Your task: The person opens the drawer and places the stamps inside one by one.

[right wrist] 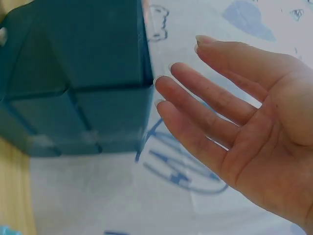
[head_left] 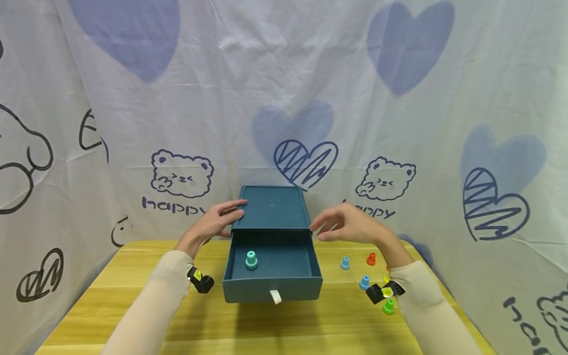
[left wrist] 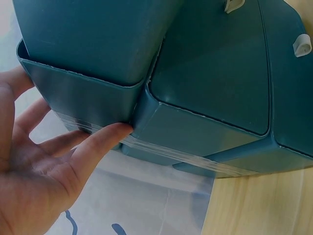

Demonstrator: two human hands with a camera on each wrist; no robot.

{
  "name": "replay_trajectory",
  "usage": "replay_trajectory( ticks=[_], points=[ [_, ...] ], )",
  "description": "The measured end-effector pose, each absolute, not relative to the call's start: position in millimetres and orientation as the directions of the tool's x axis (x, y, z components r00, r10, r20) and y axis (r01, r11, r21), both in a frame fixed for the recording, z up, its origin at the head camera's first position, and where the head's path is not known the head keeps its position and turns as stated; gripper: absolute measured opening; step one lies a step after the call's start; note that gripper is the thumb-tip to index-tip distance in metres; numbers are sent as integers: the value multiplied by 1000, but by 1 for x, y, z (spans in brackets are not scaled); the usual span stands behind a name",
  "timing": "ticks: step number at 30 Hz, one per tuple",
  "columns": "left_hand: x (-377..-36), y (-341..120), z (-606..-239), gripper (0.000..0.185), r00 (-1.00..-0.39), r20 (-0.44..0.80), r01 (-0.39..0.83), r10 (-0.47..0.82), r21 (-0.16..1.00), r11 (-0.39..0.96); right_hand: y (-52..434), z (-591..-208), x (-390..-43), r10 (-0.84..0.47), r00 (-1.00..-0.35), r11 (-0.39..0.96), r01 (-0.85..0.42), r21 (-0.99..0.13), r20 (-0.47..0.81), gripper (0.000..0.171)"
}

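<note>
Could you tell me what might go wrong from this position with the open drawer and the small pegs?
The left hand rests on the box while the right hand is beside it, not touching; a one-sided push might skew the box. The drawer sits pulled out toward the table's front, so a nudge could slide it farther. The right sleeve lies near the loose green peg and blue peg, which could get knocked away.

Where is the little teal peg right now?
In the head view, the teal peg stands inside the open drawer of the blue box, at its left side, between the two hands.
</note>
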State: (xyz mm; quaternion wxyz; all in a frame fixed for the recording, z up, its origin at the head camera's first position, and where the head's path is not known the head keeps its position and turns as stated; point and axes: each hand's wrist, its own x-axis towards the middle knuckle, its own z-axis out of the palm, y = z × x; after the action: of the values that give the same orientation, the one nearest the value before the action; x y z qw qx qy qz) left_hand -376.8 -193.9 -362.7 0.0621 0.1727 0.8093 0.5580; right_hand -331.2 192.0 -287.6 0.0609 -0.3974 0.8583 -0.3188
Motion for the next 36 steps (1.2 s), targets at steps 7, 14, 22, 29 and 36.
replay_trajectory(
  ticks=[7, 14, 22, 29, 36],
  points=[
    [-376, -193, -364, 60, -938, 96, 210, 333, 923, 323, 229, -317, -330, -685, -703, 463, -622, -631, 189, 23],
    [-376, -194, -365, 59, -940, 92, 201, 330, 927, 315, 261, -342, -326, -649, -732, 455, -590, -667, 205, 27],
    [-376, -195, -363, 60, -934, 98, 209, 345, 930, 303, 297, -373, -317, -578, -800, 534, -523, -664, 165, 35],
    [-376, -195, -360, 58, -935, 96, 203, 341, 934, 295, 323, -398, -315, -565, -817, 548, -475, -688, 114, 33],
    [-375, -192, -361, 58, -939, 90, 197, 332, 931, 306, 342, -426, -315, -551, -832, 548, -420, -724, 66, 32]
  ],
)
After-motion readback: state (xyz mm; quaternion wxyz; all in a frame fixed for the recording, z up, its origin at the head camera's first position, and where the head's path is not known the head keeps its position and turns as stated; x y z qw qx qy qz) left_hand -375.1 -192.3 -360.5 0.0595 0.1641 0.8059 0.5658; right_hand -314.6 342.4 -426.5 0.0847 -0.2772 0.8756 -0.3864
